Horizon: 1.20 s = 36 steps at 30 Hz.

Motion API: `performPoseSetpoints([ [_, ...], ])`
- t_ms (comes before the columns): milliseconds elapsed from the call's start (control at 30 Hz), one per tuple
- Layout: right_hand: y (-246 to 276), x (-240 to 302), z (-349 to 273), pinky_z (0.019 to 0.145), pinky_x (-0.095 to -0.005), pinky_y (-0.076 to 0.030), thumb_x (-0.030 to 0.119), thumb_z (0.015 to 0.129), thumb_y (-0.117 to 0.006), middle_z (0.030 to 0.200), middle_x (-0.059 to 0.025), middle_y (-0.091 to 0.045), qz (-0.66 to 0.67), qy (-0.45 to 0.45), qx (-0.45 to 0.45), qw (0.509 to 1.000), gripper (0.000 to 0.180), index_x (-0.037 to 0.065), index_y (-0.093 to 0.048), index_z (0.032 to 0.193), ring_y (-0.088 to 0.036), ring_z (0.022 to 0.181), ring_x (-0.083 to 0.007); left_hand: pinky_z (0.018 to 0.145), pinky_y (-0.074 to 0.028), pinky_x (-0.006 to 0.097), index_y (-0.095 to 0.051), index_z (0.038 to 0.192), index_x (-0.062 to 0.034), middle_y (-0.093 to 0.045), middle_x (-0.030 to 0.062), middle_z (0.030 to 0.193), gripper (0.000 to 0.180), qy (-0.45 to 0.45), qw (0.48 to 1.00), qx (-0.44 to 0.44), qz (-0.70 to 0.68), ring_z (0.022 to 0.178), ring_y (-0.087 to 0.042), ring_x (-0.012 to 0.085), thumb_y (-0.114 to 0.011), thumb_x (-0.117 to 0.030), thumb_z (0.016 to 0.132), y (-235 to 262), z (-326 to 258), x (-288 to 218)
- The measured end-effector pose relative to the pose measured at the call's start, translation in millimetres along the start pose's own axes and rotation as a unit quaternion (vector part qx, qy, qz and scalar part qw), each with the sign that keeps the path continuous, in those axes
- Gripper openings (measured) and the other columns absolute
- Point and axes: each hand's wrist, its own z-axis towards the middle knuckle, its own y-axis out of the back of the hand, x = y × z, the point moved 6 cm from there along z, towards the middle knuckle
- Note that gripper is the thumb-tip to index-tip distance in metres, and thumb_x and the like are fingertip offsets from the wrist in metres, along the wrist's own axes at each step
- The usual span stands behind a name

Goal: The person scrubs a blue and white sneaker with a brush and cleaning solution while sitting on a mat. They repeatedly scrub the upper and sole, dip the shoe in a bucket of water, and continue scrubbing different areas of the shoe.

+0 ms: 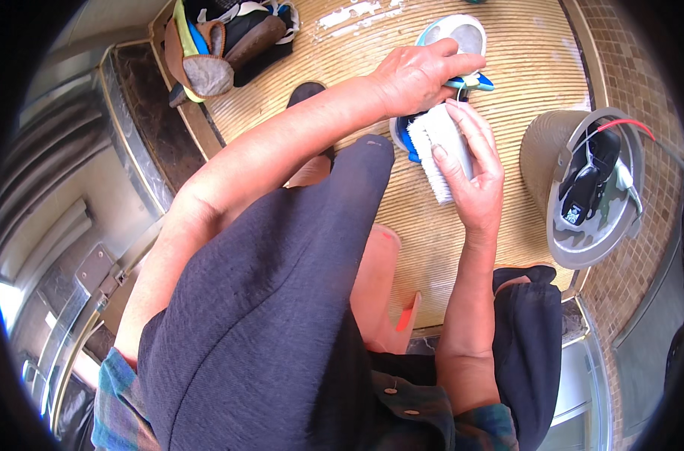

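My left hand (421,75) reaches across and grips a blue and white shoe (456,34), whose pale sole faces up above the hand. Just below it, my right hand (469,161) holds a white scrubbing brush (436,146) with its bristles turned to the left, close against the shoe's lower blue edge (412,146). Both hands work over a wet, ribbed tan floor (522,60). My dark-trousered knees fill the lower middle of the view.
A grey bucket (541,161) at the right holds a dark shoe (586,184) and a red cord. A pile of shoes (221,37) lies at the upper left by a dark stone step. An orange plastic stool (379,289) sits between my legs. Mosaic tiles line the right wall.
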Motion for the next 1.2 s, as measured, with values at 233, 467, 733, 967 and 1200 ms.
performPoseSetpoints([
  [233, 26.5, -23.6, 6.3, 0.095, -0.0315, -0.046, 0.018, 0.094, -0.057, 0.122, -0.0133, -0.058, 0.295, -0.106, -0.194, 0.93, 0.044, -0.008, -0.049, 0.13, -0.058, 0.109, -0.0196, 0.07, -0.052, 0.039, -0.052, 0.128, -0.0324, -0.055, 0.0045, 0.105, 0.06, -0.04, 0.999, 0.015, -0.002, 0.086, -0.062, 0.0291, -0.067, -0.005, 0.077, -7.4, -10.6, 1.2],
  [467, 33.3, -53.5, 11.0, 0.088, -0.033, -0.051, 0.024, 0.097, -0.053, 0.116, -0.0136, -0.063, 0.399, -0.178, -0.217, 0.873, 0.042, -0.006, -0.05, 0.127, -0.063, 0.102, -0.0206, 0.07, -0.052, 0.037, -0.052, 0.127, -0.0268, -0.055, 0.0067, 0.106, 0.054, -0.063, 0.997, -0.051, 0.005, 0.082, -0.062, 0.0274, -0.072, -0.016, 0.078, 19.0, -13.5, -14.1],
  [733, 25.5, -98.2, 1.6, 0.087, -0.0338, -0.051, 0.029, 0.099, -0.049, 0.114, -0.0108, -0.064, 0.457, -0.248, -0.21, 0.828, 0.041, -0.001, -0.053, 0.126, -0.063, 0.101, -0.0195, 0.056, -0.051, 0.025, -0.063, 0.099, -0.0034, -0.066, 0.0075, 0.079, 0.039, 0.322, 0.805, 0.214, -0.45, 0.058, -0.061, 0.0145, -0.062, -0.041, 0.091, 1.8, -58.8, -20.9],
  [967, 2.1, -93.0, -1.3, 0.081, -0.0319, -0.054, 0.028, 0.099, -0.049, 0.11, -0.0112, -0.065, 0.502, -0.259, -0.197, 0.801, 0.039, -0.002, -0.054, 0.124, -0.065, 0.095, -0.0184, 0.079, -0.054, 0.029, -0.057, 0.108, 0.0024, -0.067, 0.0124, 0.089, 0.048, 0.403, 0.604, 0.139, -0.673, 0.081, -0.067, 0.0186, -0.066, -0.041, 0.089, -20.0, -59.4, -12.6],
  [1200, -20.7, -70.2, 0.0, 0.078, -0.0301, -0.055, 0.027, 0.1, -0.049, 0.107, -0.0102, -0.065, 0.487, -0.272, -0.198, 0.806, 0.038, -0.002, -0.054, 0.123, -0.065, 0.091, -0.0169, 0.083, -0.049, 0.025, -0.062, 0.104, 0.0006, -0.067, 0.0086, 0.092, 0.045, 0.429, 0.757, -0.011, -0.492, 0.081, -0.063, 0.014, -0.077, -0.034, 0.08, -3.9, -47.5, 10.9],
])
